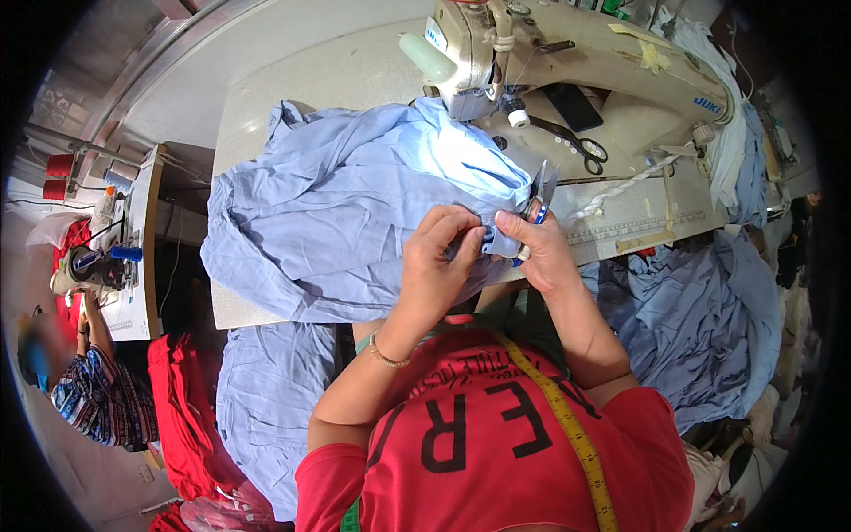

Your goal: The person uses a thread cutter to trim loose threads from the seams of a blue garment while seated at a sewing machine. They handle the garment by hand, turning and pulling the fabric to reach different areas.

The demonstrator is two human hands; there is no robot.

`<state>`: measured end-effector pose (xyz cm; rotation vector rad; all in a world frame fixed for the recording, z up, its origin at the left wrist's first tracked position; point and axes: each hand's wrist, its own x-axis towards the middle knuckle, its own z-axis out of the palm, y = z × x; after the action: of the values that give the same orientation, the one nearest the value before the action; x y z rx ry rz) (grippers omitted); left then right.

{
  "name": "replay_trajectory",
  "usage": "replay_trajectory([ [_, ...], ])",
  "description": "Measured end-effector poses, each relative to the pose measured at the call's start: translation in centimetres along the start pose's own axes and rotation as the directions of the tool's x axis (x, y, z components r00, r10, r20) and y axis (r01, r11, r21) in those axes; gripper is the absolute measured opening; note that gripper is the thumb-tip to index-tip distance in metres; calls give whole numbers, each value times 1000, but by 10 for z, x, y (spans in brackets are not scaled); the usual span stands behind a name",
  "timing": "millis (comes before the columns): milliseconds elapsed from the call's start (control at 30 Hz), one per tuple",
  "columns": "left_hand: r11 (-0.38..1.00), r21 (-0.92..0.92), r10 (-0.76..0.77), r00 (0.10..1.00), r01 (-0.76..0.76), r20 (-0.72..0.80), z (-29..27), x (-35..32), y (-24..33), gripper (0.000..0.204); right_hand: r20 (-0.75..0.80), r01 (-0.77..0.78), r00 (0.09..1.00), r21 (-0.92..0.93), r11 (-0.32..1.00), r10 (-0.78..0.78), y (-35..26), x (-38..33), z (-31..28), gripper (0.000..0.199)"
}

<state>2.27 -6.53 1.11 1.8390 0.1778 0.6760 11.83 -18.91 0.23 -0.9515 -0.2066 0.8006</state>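
Note:
A light blue garment (328,195) lies crumpled over the sewing table (257,97), its right part lit brightly under the machine's head. My left hand (439,253) is closed, pinching the garment's near right edge between thumb and fingers. Close beside it, my right hand (548,253) is closed around a small pair of scissors (548,184) with blue on the handles. Their blades point up and away from me, spread slightly apart. A folded bit of the blue cloth also sits against my right thumb; how firmly it is held there I cannot tell.
Beyond the garment stands a sewing machine (612,66). Black-handled scissors (592,155) and a dark phone (573,106) lie at its base. More blue cloth (691,319) hangs at the right. On the left, a co-worker (102,399) sits at another machine, near red cloth (182,417).

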Motion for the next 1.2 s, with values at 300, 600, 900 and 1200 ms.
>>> replay_trajectory([
  [300, 966, 234, 137, 985, -109, -107, 2, 0, -12, 2, -85, 137, 978, -418, 898, -189, 20, -2, 2, 24],
  [600, 977, -157, -161, 983, 146, -87, -13, -6, -23, 2, -82, 65, 995, 46, 997, -61, 16, 1, 14, 29],
  [900, 937, 179, 156, 820, -298, 552, -18, -30, 35, 2, -49, 47, 998, 70, 996, -43, 14, 5, 9, 35],
  [1200, 991, 103, -86, 996, 83, 26, -16, -14, 12, 14, -20, 65, 998, -5, 998, -65, 15, -1, 6, 36],
])
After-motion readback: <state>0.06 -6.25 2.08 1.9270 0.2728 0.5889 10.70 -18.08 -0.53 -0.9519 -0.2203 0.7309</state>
